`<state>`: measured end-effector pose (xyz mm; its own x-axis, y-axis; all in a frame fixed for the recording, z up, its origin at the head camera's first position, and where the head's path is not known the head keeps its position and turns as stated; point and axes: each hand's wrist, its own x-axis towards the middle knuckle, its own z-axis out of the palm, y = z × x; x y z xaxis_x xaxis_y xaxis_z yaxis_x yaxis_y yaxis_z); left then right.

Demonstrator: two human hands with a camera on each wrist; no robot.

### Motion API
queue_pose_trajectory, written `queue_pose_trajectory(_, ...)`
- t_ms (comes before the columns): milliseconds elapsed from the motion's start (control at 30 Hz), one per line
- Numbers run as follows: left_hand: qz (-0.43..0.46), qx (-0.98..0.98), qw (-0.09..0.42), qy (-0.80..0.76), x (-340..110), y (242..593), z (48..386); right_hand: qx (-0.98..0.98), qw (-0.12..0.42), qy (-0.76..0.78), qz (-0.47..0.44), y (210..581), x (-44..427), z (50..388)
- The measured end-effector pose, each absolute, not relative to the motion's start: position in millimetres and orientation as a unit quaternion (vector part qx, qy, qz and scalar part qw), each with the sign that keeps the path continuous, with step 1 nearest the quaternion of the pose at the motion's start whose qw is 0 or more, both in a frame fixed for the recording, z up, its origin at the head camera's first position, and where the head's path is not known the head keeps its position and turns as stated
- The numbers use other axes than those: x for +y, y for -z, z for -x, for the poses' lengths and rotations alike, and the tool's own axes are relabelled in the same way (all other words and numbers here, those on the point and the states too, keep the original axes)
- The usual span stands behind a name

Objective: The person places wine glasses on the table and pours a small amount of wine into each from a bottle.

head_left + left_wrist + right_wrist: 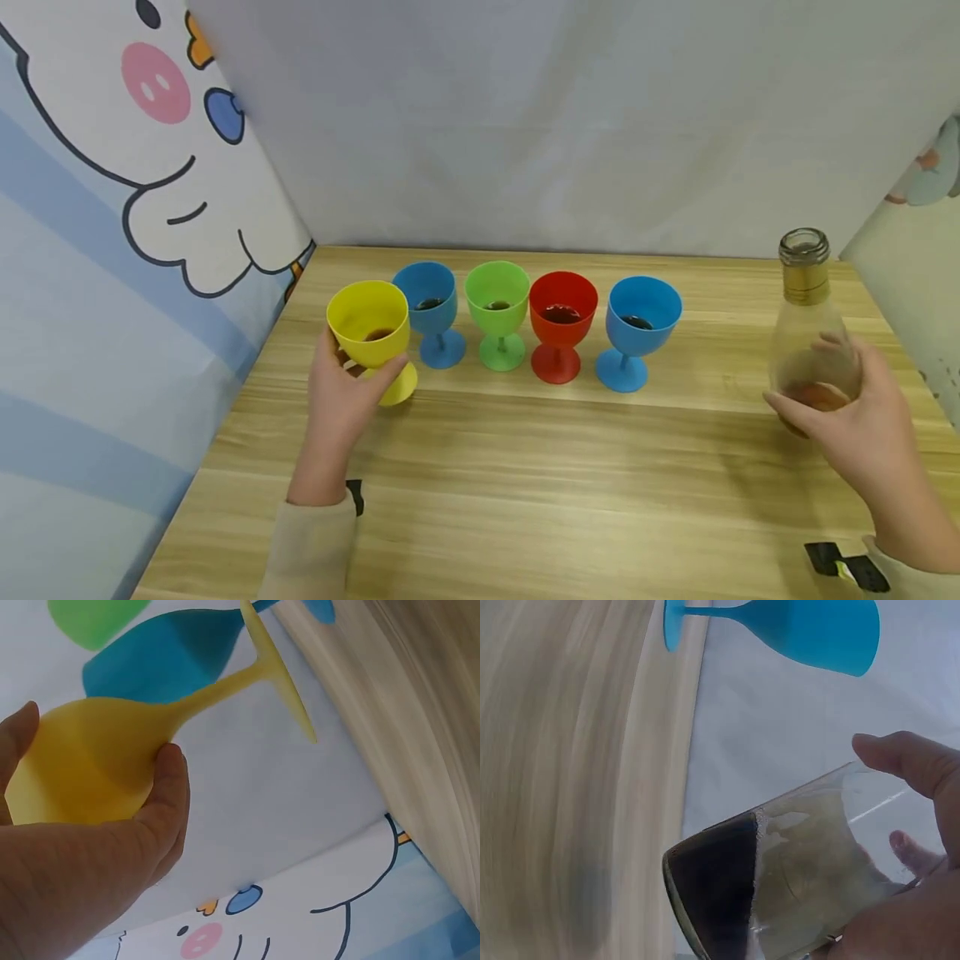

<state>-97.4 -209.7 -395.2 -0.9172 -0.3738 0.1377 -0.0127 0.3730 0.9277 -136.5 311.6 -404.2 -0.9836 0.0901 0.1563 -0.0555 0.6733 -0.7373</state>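
My left hand grips a yellow goblet around its bowl, with a little dark liquid inside; its stem and foot show in the left wrist view. Just behind it stands a blue goblet, followed to the right by a green goblet, a red goblet and another blue goblet. Dark liquid lies in each. At the right, my right hand holds a clear glass bottle, its open mouth up. Dark liquid fills the bottle's bottom part in the right wrist view.
The goblets stand on a wood-grain table. A pale cloth wall rises along its back edge. On the left is a panel with a cartoon print, and another pale panel borders the right side.
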Motion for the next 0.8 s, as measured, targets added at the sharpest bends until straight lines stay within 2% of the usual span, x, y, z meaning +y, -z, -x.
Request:
queue_pose_trajectory(167,-0.147,-0.812,0.163,0.542,-218,399,107,-0.892,0.071,-0.447,0.024,407,311,144)
queue_pose_trajectory(633,-0.171,-0.802,0.179,0.544,-232,417,135,-0.822,0.084,-0.563,0.026,420,309,166)
queue_pose_trajectory(800,-0.165,-0.795,0.184,0.554,-235,422,143,-0.787,0.070,-0.612,0.029,422,306,173)
